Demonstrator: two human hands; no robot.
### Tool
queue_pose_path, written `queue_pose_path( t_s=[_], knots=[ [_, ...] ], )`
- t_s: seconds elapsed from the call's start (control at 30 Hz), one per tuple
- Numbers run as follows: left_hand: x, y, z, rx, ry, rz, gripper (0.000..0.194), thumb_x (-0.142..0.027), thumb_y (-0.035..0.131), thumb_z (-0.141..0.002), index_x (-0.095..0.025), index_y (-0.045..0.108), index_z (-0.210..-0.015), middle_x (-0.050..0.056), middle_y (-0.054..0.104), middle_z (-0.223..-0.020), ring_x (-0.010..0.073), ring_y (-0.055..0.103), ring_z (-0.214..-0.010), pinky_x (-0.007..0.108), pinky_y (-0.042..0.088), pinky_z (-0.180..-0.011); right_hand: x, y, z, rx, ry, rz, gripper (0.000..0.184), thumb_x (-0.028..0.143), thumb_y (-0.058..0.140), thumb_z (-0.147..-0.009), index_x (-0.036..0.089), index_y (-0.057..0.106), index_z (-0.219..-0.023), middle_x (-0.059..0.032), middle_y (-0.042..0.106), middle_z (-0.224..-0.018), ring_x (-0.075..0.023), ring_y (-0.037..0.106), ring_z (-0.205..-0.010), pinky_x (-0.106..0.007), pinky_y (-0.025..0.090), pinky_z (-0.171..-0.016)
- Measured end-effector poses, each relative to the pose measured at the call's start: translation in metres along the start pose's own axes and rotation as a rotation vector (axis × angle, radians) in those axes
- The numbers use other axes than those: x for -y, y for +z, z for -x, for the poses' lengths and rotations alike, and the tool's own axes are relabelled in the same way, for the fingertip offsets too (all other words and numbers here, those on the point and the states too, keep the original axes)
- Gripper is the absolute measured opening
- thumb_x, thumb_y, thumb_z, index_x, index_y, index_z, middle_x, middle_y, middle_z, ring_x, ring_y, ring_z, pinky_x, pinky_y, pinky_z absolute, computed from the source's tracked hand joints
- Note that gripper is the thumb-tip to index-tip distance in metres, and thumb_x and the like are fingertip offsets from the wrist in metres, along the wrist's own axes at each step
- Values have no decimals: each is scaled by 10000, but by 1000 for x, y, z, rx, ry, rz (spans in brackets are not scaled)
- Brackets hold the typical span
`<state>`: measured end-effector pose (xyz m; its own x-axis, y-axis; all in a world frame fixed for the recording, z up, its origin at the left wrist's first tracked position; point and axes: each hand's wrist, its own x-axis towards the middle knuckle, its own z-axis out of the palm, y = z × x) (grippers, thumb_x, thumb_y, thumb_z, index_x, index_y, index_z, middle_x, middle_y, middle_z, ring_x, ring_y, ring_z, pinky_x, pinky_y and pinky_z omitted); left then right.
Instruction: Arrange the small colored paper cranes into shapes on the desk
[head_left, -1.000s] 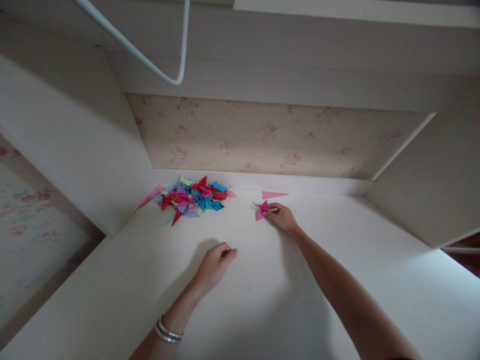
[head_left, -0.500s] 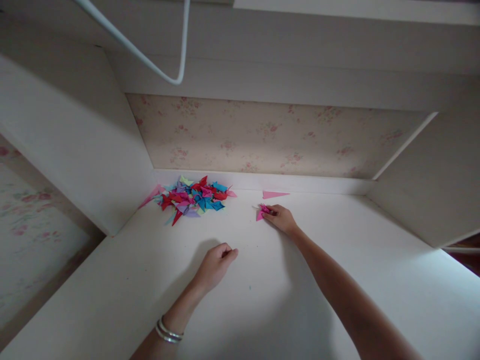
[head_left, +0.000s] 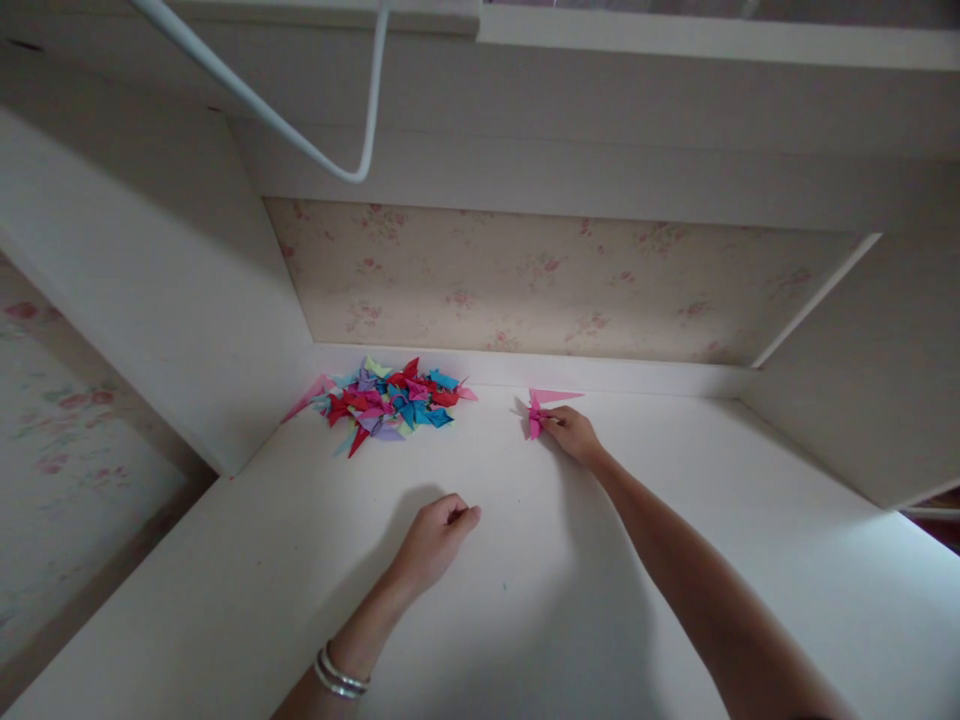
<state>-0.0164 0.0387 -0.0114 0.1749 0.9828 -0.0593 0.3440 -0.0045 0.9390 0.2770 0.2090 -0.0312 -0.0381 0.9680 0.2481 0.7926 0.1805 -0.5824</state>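
Note:
A bright pink folded paper crane point(head_left: 534, 414) is pinched between the thumb and fingers of my right hand point(head_left: 571, 433), at or just above the white surface. Right behind it lies a flat, pointed light-pink paper piece point(head_left: 556, 396). My left hand point(head_left: 439, 540) is curled into a loose fist nearer to me, with nothing visible in it. To the left, a pile of folded paper cranes point(head_left: 397, 405) in red, blue, purple, pink and pale green rests against the back edge.
The white tabletop point(head_left: 480, 640) is bounded by a left side panel point(head_left: 172, 270), a right panel point(head_left: 862, 370) and a floral-papered back wall point(head_left: 540, 280). Overhead hangs a bent white tube point(head_left: 300, 145). Silver bangles point(head_left: 341, 675) circle my left wrist.
The pink crane has turned in my right fingers, so its wings now spread toward and away from me. My left hand keeps its curled pose. The view has shifted slightly.

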Motion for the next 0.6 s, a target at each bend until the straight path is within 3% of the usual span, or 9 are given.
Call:
queue_pose_path(
  t_s=[0.23,0.4,0.6],
  knots=[
    [-2,0,-1,5,-11,-3,338,-457,525,-822,-180,462,-637,-56,373,-581,112,358,-580,238,250,-548,-12,1,-8,15,66,-92,269,367,595,-799,233,740,-982,-43,697,-1095,-194,644,-887,-314,465,-858],
    [0,-1,-1,13,-16,1,342,-460,523,-828,-179,466,-641,-58,369,-579,110,359,-579,239,253,-551,-18,3,-9,44,89,-194,280,374,594,-777,216,743,-954,-43,720,-1013,-187,655,-798,-306,500,-766],
    [-2,-2,-1,13,-19,4,336,-456,525,-830,-179,468,-648,-58,366,-584,110,353,-582,240,249,-549,-19,5,-7,23,100,-238,259,369,619,-753,216,744,-920,-56,709,-1048,-206,655,-823,-311,501,-743]
  ],
)
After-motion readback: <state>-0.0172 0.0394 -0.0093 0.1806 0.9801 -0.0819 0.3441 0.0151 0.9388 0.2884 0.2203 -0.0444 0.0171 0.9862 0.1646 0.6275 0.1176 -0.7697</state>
